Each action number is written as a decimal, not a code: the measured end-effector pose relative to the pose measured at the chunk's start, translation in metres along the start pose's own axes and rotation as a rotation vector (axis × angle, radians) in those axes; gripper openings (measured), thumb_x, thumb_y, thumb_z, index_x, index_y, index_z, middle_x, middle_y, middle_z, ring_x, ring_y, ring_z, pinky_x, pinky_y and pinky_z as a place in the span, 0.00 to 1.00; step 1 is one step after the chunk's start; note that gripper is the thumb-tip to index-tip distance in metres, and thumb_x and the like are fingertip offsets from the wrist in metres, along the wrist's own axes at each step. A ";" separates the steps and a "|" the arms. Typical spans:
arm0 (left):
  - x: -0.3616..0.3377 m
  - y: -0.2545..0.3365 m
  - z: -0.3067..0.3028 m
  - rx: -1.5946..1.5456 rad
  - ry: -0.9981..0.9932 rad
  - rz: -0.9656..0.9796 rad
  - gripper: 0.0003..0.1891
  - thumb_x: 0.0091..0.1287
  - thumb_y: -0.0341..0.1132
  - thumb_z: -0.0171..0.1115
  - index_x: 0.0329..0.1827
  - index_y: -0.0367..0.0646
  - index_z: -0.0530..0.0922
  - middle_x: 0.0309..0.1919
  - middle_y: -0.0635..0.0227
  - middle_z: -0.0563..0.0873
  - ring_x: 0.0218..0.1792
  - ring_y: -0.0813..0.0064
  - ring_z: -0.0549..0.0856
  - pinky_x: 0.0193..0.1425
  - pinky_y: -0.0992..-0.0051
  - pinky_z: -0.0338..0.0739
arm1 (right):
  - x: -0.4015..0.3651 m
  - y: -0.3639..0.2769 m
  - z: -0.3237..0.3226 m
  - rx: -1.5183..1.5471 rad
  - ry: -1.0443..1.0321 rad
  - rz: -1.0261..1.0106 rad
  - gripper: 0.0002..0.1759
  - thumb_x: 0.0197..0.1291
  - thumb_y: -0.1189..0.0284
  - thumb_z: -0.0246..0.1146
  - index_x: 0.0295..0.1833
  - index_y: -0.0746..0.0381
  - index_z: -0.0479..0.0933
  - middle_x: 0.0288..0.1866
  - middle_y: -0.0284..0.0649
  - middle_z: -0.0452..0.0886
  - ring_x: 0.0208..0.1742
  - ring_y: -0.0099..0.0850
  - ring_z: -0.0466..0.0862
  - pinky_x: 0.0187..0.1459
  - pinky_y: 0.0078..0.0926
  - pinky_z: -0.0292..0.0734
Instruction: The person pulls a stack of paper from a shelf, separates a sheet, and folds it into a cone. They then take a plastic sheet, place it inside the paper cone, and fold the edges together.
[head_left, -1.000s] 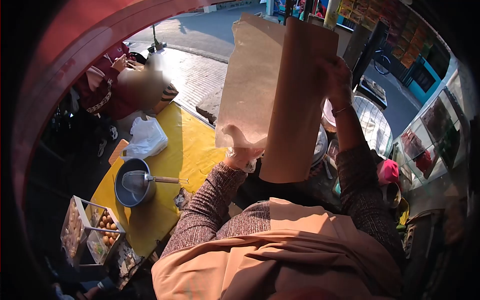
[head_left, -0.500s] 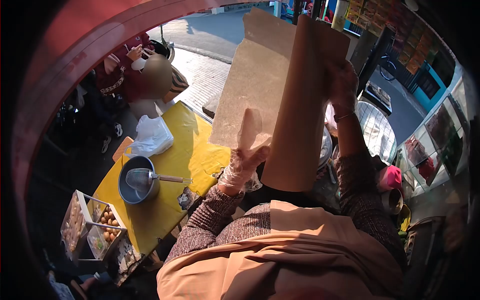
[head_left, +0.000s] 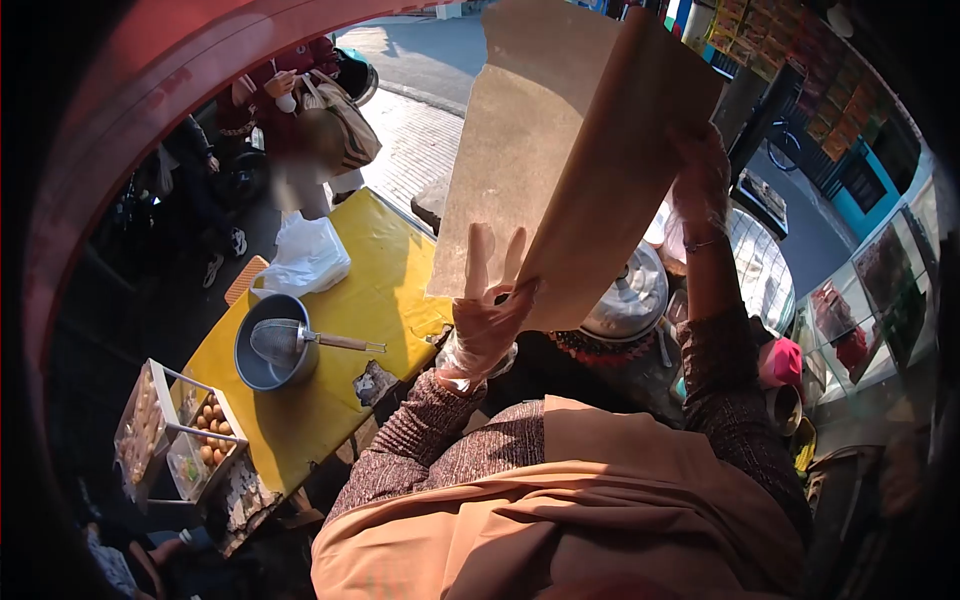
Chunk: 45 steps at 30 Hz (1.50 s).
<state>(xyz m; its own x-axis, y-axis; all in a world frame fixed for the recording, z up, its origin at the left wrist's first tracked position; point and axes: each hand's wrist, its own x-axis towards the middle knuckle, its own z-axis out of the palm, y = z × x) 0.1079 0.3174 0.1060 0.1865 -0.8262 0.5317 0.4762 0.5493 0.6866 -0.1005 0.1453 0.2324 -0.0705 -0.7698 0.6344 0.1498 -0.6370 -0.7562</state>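
A large sheet of brown wrapping paper (head_left: 540,150) is raised in front of me, its right part folded forward as a shaded flap. My left hand (head_left: 488,325), in a clear plastic glove, grips the lower edge near the fold. Two of its fingers point up against the paper while the thumb reaches right. At the right side my right hand (head_left: 700,180), also gloved, grasps the flap, its fingertips partly lost in shadow. Beneath the paper's lower right edge a round metal lid (head_left: 630,295) is partly visible.
On the yellow-covered table (head_left: 385,265) stand a grey pot (head_left: 272,365) with a strainer (head_left: 280,340) across it and a white plastic bag (head_left: 305,255). A divided box holds brown eggs (head_left: 213,430). A person with a striped bag (head_left: 350,125) is beyond the table.
The right flap has swung upward and opened flatter, uncovering more of the metal lid below. My right hand has shifted slightly right, and my left hand's fingers have spread on the paper.
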 end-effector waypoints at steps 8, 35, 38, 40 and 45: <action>0.003 -0.002 -0.038 0.789 0.079 0.582 0.19 0.55 0.20 0.65 0.52 0.37 0.77 0.50 0.56 0.80 0.42 0.64 0.83 0.45 0.69 0.77 | -0.009 -0.009 0.011 0.449 -0.009 0.022 0.18 0.56 0.77 0.62 0.53 0.62 0.71 0.48 0.37 0.77 0.51 0.29 0.77 0.56 0.27 0.72; 0.077 0.040 0.008 0.217 -0.213 0.112 0.26 0.59 0.23 0.65 0.59 0.48 0.68 0.50 0.70 0.77 0.51 0.80 0.75 0.55 0.78 0.71 | -0.095 -0.034 0.060 -0.245 -0.069 -0.260 0.19 0.60 0.79 0.60 0.58 0.64 0.73 0.42 0.32 0.77 0.45 0.20 0.75 0.48 0.17 0.70; 0.074 0.037 0.007 0.259 -0.205 0.120 0.24 0.58 0.20 0.64 0.57 0.46 0.69 0.49 0.71 0.78 0.50 0.81 0.76 0.54 0.79 0.72 | -0.101 -0.032 0.062 -0.359 -0.003 -0.368 0.19 0.59 0.78 0.62 0.57 0.63 0.73 0.40 0.32 0.75 0.43 0.19 0.74 0.46 0.17 0.69; 0.072 0.036 0.008 0.261 -0.201 0.125 0.23 0.58 0.21 0.64 0.56 0.45 0.69 0.49 0.71 0.78 0.49 0.81 0.76 0.54 0.79 0.72 | -0.104 -0.045 0.069 -0.079 0.049 -0.180 0.09 0.58 0.80 0.61 0.46 0.62 0.75 0.37 0.34 0.74 0.40 0.20 0.75 0.44 0.21 0.72; 0.066 0.039 0.007 0.262 -0.190 0.078 0.24 0.59 0.22 0.64 0.57 0.45 0.70 0.48 0.71 0.78 0.49 0.82 0.76 0.54 0.79 0.72 | -0.103 -0.033 0.072 0.084 0.083 -0.252 0.08 0.55 0.80 0.64 0.38 0.62 0.72 0.35 0.32 0.74 0.41 0.20 0.75 0.46 0.20 0.71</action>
<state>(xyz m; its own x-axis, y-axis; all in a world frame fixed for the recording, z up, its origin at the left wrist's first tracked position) 0.1326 0.2848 0.1715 0.0389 -0.7556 0.6538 0.2248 0.6442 0.7311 -0.0271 0.2487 0.2037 -0.1956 -0.5906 0.7829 0.1983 -0.8056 -0.5583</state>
